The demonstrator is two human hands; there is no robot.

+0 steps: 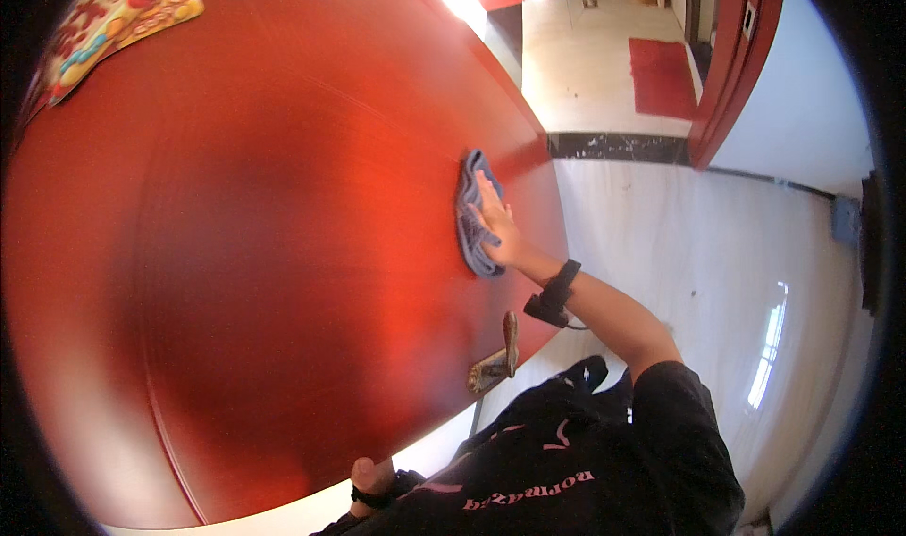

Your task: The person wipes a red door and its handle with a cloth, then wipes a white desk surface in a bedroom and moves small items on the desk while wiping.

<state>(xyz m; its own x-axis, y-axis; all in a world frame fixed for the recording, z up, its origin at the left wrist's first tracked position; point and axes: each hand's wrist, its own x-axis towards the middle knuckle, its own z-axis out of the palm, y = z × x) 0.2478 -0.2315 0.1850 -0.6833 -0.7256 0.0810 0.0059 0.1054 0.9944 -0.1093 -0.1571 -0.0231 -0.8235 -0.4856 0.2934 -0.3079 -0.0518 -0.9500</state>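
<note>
A big glossy red door [264, 234] fills most of the view. My right hand [498, 225] lies flat on a crumpled blue cloth [469, 217] and presses it against the door's face near its right edge. A black strap with a small device circles that wrist. Below the hand, a brass lever handle [505, 347] sticks out from the door's edge. My left hand [371, 479] is low in the view, fingers curled around the door's edge, with a black band on its wrist.
A colourful paper decoration [104, 17] is stuck to the door at the top left. Beyond the door's edge lie a pale tiled floor, a dark threshold strip [618, 146], a red mat [661, 75] and a red door frame [731, 64].
</note>
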